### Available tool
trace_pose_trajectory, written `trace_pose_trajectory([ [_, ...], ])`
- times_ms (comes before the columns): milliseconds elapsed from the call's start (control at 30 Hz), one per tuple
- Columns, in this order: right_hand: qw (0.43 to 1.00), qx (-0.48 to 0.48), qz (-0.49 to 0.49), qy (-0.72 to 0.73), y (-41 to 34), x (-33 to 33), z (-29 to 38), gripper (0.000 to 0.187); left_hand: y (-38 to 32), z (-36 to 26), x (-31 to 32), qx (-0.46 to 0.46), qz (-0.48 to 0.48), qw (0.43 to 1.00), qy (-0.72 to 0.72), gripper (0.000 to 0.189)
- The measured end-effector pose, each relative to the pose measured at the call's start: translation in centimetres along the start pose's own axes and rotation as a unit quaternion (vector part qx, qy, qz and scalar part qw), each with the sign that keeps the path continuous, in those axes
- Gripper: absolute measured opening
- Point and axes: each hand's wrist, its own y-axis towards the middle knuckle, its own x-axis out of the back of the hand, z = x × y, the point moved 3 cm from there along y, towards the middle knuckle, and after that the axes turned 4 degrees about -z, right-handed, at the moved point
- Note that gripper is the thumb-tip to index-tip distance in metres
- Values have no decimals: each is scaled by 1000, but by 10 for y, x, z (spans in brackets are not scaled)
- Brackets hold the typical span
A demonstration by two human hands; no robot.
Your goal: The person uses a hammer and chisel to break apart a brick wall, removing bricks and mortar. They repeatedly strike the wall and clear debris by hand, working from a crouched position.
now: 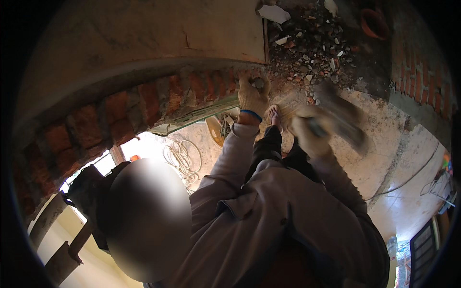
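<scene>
My left hand [253, 94], in a pale knitted work glove with a blue cuff, grips a chisel [257, 82] whose round metal end shows above the fist. That fist rests against the broken brick edge [194, 86] of the wall, and the chisel's other end is hidden. Out to the right, my right hand [312, 131], also gloved, is closed around the handle of a hammer. Motion blurs both this hand and the heavy hammer head [340, 118]. The hammer is apart from the chisel.
Rubble [313, 54] of brick and plaster covers the floor beyond the wall end, near a reddish bucket [374, 24]. Below the brick edge lie a coiled hose [183, 158] and a yellow container [215, 131]. A cable [407, 185] crosses the floor at right.
</scene>
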Motion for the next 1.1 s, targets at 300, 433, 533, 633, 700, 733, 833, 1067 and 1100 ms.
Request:
trace_pose_trajectory([
  [300,999,-36,-8,38,-6,35,7,4,15,4,20,11,60,998,9,27],
  [433,997,-36,25,58,-7,12,2,7,10,-11,29,-367,105,767,515,35],
  [533,971,-141,103,-166,-3,-4,-19,8,2,-11,19,-365,42,580,727,34],
  [633,979,-130,93,-127,-7,1,-17,15,3,-1,17,-1,66,998,12,32],
  [700,995,-87,26,-49,-12,13,-6,11,6,-2,20,-40,62,993,90,25],
  [733,997,-72,-18,-1,-17,16,0,9,10,-5,24,-68,65,986,137,22],
  [833,998,53,-16,-8,-8,8,7,6,29,-7,42,-4,23,997,74,22],
  [1067,978,-122,88,-145,-8,4,-18,24,38,0,33,-38,42,988,143,23],
  [1100,981,-150,71,-103,-17,9,-18,25,30,0,33,-96,22,973,208,19],
])
